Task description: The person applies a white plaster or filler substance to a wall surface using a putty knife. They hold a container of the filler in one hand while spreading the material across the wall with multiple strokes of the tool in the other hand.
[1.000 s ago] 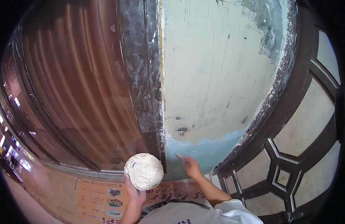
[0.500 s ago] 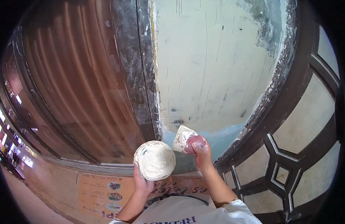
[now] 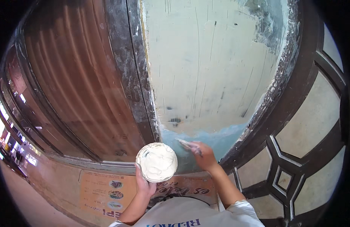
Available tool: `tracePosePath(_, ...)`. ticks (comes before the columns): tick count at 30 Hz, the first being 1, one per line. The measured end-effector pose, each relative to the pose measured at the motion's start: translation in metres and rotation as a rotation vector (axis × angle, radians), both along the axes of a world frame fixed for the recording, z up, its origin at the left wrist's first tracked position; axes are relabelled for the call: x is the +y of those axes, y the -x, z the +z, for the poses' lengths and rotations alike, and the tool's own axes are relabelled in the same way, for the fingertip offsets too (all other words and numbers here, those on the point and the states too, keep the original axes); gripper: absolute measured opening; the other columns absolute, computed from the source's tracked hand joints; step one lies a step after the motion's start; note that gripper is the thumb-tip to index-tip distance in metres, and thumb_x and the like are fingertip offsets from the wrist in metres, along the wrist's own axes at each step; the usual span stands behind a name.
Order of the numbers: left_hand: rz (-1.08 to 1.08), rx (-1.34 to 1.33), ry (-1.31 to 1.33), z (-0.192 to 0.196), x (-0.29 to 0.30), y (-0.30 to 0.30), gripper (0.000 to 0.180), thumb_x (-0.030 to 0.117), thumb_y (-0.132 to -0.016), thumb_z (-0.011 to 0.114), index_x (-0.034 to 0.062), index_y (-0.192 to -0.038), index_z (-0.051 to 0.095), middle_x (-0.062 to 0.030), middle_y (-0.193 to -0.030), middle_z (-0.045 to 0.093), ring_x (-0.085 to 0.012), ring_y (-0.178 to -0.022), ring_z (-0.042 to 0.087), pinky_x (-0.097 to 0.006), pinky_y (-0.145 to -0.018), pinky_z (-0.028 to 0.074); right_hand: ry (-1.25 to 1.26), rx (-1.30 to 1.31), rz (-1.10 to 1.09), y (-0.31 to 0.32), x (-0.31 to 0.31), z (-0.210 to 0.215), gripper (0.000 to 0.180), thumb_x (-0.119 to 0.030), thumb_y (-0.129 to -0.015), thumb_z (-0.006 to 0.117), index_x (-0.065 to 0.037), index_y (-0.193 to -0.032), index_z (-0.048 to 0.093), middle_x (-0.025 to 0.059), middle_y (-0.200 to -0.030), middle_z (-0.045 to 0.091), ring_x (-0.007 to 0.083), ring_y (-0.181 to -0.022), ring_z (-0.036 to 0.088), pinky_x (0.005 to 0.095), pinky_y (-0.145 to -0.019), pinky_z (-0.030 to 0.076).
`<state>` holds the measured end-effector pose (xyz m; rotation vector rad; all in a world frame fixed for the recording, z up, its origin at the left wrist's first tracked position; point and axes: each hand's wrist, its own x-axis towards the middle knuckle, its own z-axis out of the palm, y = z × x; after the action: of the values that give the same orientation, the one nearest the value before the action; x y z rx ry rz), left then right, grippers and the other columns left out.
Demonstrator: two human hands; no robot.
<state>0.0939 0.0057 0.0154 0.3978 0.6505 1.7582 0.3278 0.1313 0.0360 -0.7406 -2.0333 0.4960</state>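
My left hand point(image 3: 143, 182) grips a round tub of white putty point(image 3: 157, 162) from its near left side, with the open top facing up. A putty scraper point(image 3: 185, 143) is in my right hand point(image 3: 203, 154), its blade turned nearly edge-on at the lower part of the wall panel point(image 3: 205, 75). Whether the blade touches the surface I cannot tell. Pale filler coats most of that panel, with dark scratches and spots; a bluish-green band point(image 3: 220, 138) shows along its bottom.
A worn dark wooden frame point(image 3: 129, 68) and a glass pane with a brown curtain point(image 3: 76, 83) border the panel on the left. At right stands a dark lattice door point(image 3: 271, 170) with pale panels. An orange printed banner point(image 3: 103, 193) lies on the floor below.
My right hand has turned the scraper from broad side showing to nearly edge-on, bringing it toward the bluish lower wall. The view has shifted slightly; the tub stays in about the same place.
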Motion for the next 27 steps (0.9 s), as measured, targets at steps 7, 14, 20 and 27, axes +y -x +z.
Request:
tracePosePath(7,0.068,-0.007,-0.017,0.003,-0.001,-0.02,0.068,0.058,-0.102,0.033,0.0089,-0.149,0.034,-0.0123,-0.15,0.042,-0.0304,-0.136,0.044,-0.045,-0.113,0.038,0.458,0.616,-0.109,-0.013,-0.017,0.039,0.037,-0.016,-0.094,0.06,0.002,-0.125,0.052,0.0093,-0.109,0.063,0.0156,-0.1,0.059,0.0312,-0.089,0.049)
tracePosePath(14,0.163,0.117,-0.088,-0.001,-0.005,-0.05,0.072,0.059,-0.101,0.031,0.0084,-0.152,0.027,-0.0131,-0.153,0.037,-0.0306,-0.139,0.039,-0.044,-0.115,0.034,0.424,0.493,-0.072,-0.011,-0.033,0.048,0.045,-0.025,-0.094,0.063,0.005,-0.126,0.051,0.0099,-0.11,0.062,0.0151,-0.1,0.058,0.0311,-0.091,0.048)
tracePosePath(20,0.153,0.178,-0.042,-0.007,-0.006,-0.07,0.073,0.059,-0.102,0.029,0.0067,-0.152,0.026,-0.0137,-0.154,0.035,-0.0303,-0.14,0.037,-0.044,-0.116,0.032,0.267,0.456,-0.034,-0.005,-0.027,0.054,0.037,-0.02,-0.095,0.063,0.006,-0.121,0.057,0.0182,-0.1,0.07,0.0205,-0.093,0.067,0.0331,-0.082,0.052)
tracePosePath(27,0.051,0.057,0.007,-0.01,0.001,-0.08,0.072,0.06,-0.102,0.028,0.0076,-0.151,0.029,-0.0136,-0.152,0.038,-0.0314,-0.137,0.041,-0.045,-0.114,0.036,0.34,0.314,0.288,-0.021,-0.016,0.05,0.031,-0.013,-0.096,0.062,0.003,-0.122,0.061,0.0185,-0.103,0.07,0.0205,-0.093,0.068,0.032,-0.082,0.053)
